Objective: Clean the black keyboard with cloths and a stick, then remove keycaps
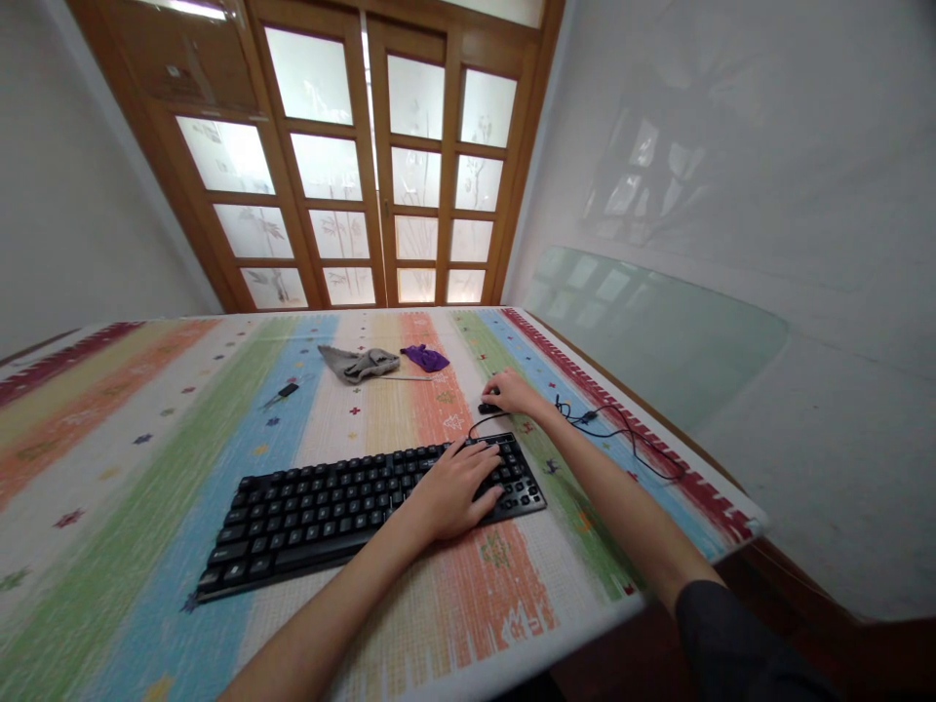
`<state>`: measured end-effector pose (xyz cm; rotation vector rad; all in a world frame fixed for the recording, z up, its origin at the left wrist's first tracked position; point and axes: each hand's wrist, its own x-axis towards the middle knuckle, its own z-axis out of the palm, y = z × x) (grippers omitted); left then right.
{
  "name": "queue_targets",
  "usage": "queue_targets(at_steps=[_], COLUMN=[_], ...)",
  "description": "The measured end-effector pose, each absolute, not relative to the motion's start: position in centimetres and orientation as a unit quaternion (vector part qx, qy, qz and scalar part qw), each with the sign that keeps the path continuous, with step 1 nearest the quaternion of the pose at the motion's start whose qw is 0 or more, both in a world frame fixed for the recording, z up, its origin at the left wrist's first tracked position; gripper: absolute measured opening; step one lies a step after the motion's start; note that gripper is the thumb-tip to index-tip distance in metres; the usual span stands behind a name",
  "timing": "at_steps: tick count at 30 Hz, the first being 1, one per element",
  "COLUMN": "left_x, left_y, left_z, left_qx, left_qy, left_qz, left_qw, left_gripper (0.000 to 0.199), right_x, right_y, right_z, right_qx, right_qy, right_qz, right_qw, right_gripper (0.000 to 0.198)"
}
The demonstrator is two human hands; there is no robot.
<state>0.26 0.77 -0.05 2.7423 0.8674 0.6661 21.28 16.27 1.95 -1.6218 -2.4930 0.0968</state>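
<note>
striped tablecloth [146, 546]: bands of green, blue, orange, yellow and red lie under a pair of working hands, the clock here centred on the keyboard [314, 517], with twelve toward the paned doors [449, 146].

right hand [510, 392]: at two o'clock, just beyond the keyboard's far edge, its fingers are closed on a small black object [487, 408]; the piece is mostly covered, and what it is cannot be told.

left hand [457, 487]: at three o'clock, palm down across the keys, fingers spread, grasping nothing.

keyboard: black, flat on the cloth and set slightly aslant, its three o'clock end beneath the left hand.

black cable [636, 439]: loose loops lie between two and three o'clock, past the right forearm; a curve of cord also shows between the keyboard and the right hand.

dark sleeve [738, 643]: between three and four o'clock, on the right arm above a bare forearm.

purple cloth [425, 358]: bunched at one o'clock, close beside the grey cloth.

grey cloth [358, 364]: crumpled at twelve o'clock, a thin stick [406, 378] just in front of it.

small black-handled item [288, 390]: between ten and eleven o'clock, too small to identify.

doors: wood-framed, with frosted panes bearing plant designs, at twelve o'clock behind the table.
</note>
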Motion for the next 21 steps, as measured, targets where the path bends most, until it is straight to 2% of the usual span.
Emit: queue_targets(at_steps=[8,21], left_x=[0.5,0.54], left_y=[0.42,0.83], left_z=[-0.33,-0.93], left_qx=[0.926,0.938], left_qy=[0.293,0.296], left_qz=[0.23,0.182], left_qw=[0.056,-0.018], left_gripper=[0.04,0.054], right_x=[21.15,21.13], right_y=[16.67,16.07], right_z=[1.86,1.99], right_qx=[-0.524,-0.504], right_qy=[-0.848,-0.851], right_qz=[0.036,0.04], right_qw=[0.067,0.141], right_gripper=[0.015,0.01])
